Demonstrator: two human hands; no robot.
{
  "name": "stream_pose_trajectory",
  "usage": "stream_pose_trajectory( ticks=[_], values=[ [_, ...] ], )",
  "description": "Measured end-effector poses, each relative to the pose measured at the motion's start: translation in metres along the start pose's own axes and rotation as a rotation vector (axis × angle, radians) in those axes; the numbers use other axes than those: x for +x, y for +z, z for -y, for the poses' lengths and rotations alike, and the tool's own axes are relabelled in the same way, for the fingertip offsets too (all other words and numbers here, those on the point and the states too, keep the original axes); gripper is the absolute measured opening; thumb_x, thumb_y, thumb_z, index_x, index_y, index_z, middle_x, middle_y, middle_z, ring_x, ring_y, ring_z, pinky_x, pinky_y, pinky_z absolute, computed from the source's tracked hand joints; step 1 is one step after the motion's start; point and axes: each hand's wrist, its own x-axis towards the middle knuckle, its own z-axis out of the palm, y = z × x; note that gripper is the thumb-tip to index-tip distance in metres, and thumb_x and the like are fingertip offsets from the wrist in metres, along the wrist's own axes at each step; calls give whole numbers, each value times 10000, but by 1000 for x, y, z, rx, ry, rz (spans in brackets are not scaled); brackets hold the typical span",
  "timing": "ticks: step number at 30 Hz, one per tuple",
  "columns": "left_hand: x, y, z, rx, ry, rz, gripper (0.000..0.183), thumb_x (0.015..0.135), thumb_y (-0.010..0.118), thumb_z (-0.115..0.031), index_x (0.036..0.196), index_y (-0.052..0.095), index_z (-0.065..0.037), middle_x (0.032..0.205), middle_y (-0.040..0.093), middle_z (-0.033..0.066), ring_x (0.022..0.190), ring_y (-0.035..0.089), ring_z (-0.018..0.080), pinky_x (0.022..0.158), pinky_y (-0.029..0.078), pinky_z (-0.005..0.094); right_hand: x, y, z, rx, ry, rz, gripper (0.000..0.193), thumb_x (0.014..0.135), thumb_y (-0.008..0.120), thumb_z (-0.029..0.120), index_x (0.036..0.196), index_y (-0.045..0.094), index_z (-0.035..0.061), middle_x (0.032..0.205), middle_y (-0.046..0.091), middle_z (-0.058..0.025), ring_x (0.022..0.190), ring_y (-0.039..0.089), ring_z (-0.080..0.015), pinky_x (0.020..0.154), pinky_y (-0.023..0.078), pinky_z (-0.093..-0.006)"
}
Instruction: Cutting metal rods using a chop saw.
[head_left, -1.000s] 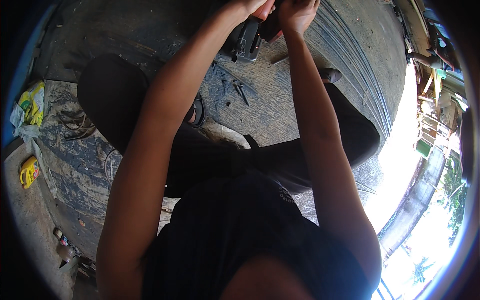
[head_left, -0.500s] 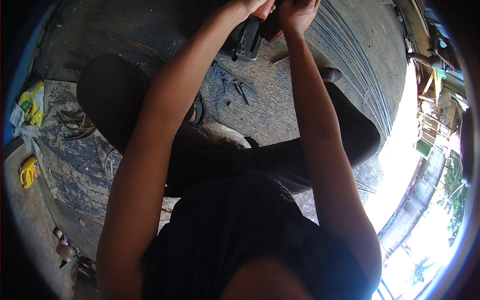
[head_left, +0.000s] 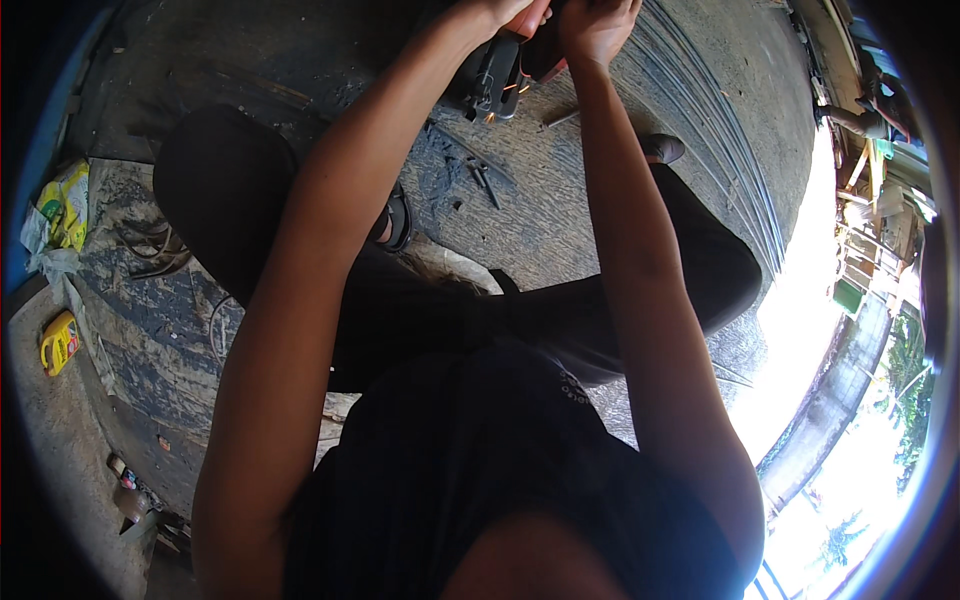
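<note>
At the top edge of the view both my hands work on a black device with orange parts (head_left: 495,75). My left hand (head_left: 510,12) grips its upper side. My right hand (head_left: 597,25) is closed on its right end, where a red-orange piece shows. Part of the device is hidden by my fingers and cut off by the frame. I sit cross-legged in dark trousers on a dusty grey floor (head_left: 560,220). A small dark tool like pliers (head_left: 487,182) lies on the floor just below the device.
A bundle of thin metal rods (head_left: 720,130) runs along the floor on the right. A yellow bottle (head_left: 58,342) and a yellow bag (head_left: 65,205) lie at the left. A sandal (head_left: 395,215) is on my foot. Small items sit at the lower left.
</note>
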Motion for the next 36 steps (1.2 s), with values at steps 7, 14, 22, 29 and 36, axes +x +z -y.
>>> stream_pose_trajectory(
  ticks=[7,14,22,29,36],
  values=[
    [-1,2,0,-3,-10,-24,215,834,769,-257,844,655,-75,638,597,28,497,588,164,455,483,318,0,3,-3,-16,7,-8,623,850,649,119,1452,502,56,1357,560,-246,1217,507,-504,1021,457,-542],
    [-3,2,-2,-14,-11,-26,211,831,772,-251,837,658,-73,641,604,33,503,593,162,454,485,322,1,2,-2,16,-7,-18,661,841,646,97,1480,477,69,1362,563,-243,1212,512,-501,1029,452,-539],
    [-1,1,0,6,6,-19,213,834,771,-260,838,664,-75,654,615,34,521,600,160,473,493,320,0,2,-1,19,-5,-40,690,825,655,83,1489,468,73,1354,572,-233,1212,519,-493,1018,457,-543],
    [-4,2,-3,19,-1,-20,211,837,764,-263,842,662,-79,650,609,31,515,596,161,470,490,320,0,2,-1,55,1,-47,677,836,655,82,1488,473,74,1348,581,-229,1213,527,-491,1012,461,-536],
    [-2,2,0,4,4,-22,211,838,761,-262,824,646,-86,639,592,24,505,587,159,464,489,319,0,4,-4,21,-56,-56,648,855,635,79,1483,476,59,1380,575,-217,1225,527,-477,1044,440,-522]
  ],
)
